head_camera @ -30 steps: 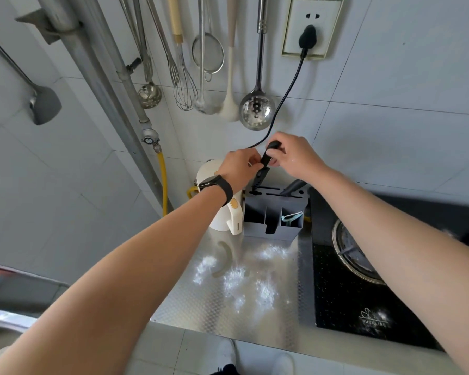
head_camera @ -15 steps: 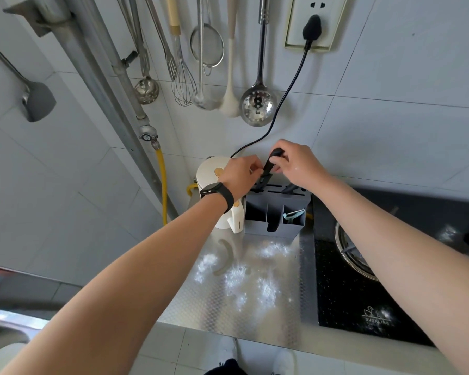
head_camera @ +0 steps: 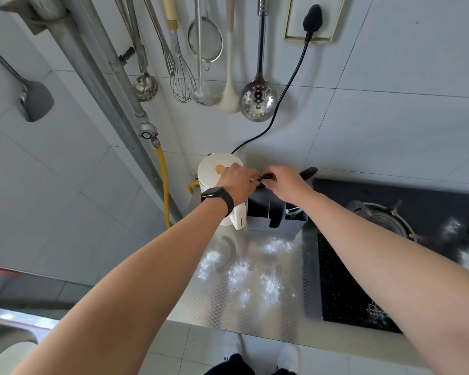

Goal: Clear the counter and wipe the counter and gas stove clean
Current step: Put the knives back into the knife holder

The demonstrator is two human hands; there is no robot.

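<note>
A grey knife block (head_camera: 276, 216) stands at the back of the steel counter (head_camera: 236, 301), beside a white kettle (head_camera: 222, 169). My right hand (head_camera: 284, 182) grips a black knife handle (head_camera: 264, 178) that sits low in the block's top. My left hand (head_camera: 236, 182), with a black watch on its wrist, pinches the same handle from the left. A second black handle (head_camera: 307, 171) sticks out behind my right hand. White powder (head_camera: 249, 272) is scattered over the counter. The black gas stove (head_camera: 395, 253) on the right carries powder patches too.
Ladles, a whisk, a strainer and a slotted spoon (head_camera: 258, 98) hang on the wall above. A black cord (head_camera: 287, 87) runs from the wall socket down to the kettle. A yellow gas hose (head_camera: 164, 185) and steel pipes stand at the left. A sink edge (head_camera: 0, 328) shows bottom left.
Both hands have moved down with the black handle, so the knife has slid deeper into the block. My view has tilted slightly toward the counter.
</note>
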